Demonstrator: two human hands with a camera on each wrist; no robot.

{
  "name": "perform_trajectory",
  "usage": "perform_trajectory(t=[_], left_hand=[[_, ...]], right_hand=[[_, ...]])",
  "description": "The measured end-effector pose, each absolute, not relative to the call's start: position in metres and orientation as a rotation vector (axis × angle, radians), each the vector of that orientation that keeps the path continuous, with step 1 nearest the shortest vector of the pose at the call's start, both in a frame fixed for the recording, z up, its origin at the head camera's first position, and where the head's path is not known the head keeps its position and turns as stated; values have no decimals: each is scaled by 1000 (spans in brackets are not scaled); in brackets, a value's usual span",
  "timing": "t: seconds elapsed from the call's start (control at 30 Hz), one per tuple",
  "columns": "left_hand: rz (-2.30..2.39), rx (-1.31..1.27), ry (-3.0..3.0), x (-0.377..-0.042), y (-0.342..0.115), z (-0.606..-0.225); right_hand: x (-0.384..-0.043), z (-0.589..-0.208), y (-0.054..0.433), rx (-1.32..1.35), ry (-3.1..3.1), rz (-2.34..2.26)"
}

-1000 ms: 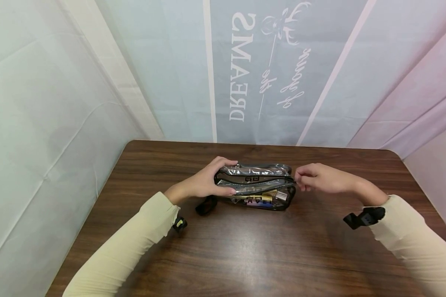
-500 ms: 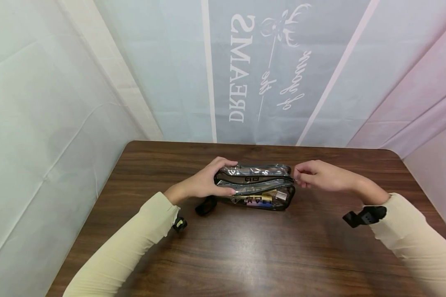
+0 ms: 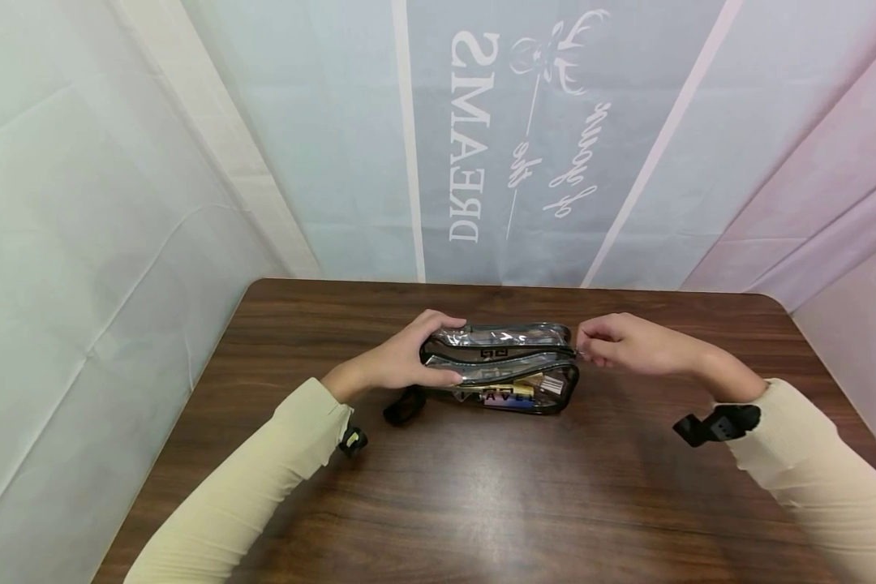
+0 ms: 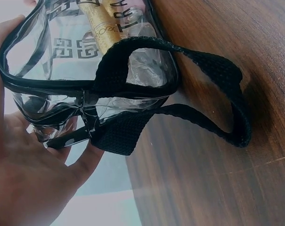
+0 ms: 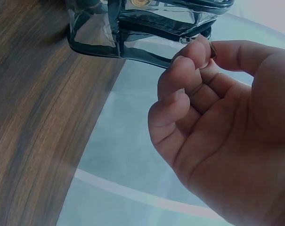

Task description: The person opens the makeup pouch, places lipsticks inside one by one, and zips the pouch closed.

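Note:
A clear plastic zip pouch (image 3: 509, 334) with black piping stands on the table, its top zip gaping along most of its length. My left hand (image 3: 409, 355) grips the pouch's left end, thumb on the near side and fingers on the far side. At the right end, my right hand (image 3: 637, 345) pinches the zipper pull (image 5: 213, 50) between thumb and forefinger, just beside the metal slider (image 5: 185, 40). Through the plastic show a gold tube (image 4: 100, 27), a purplish item (image 3: 507, 401) and other small contents. Black lettering marks the pouch's near side.
A black wrist strap (image 4: 217, 70) loops from the pouch's left end onto the wooden table (image 3: 482, 495). Behind the table's far edge hangs a pale printed curtain (image 3: 358, 146). Each wrist wears a small black camera band.
My right hand has risen very slightly towards the far side, still at the zip's right end. The left hand and the pouch stay practically where they were.

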State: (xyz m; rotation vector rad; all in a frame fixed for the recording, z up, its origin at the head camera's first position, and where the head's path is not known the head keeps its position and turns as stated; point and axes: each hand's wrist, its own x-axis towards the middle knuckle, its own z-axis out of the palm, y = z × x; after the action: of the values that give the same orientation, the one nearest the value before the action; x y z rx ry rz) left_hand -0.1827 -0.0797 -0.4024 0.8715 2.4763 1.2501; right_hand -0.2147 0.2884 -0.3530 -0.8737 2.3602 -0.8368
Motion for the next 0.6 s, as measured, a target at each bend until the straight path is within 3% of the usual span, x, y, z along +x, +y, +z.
perform_trajectory(t=[0.6], left_hand=[[1193,851,2475,-182,-79,-406]], right_hand=[[-210,-355,287,-932,2390,-871]])
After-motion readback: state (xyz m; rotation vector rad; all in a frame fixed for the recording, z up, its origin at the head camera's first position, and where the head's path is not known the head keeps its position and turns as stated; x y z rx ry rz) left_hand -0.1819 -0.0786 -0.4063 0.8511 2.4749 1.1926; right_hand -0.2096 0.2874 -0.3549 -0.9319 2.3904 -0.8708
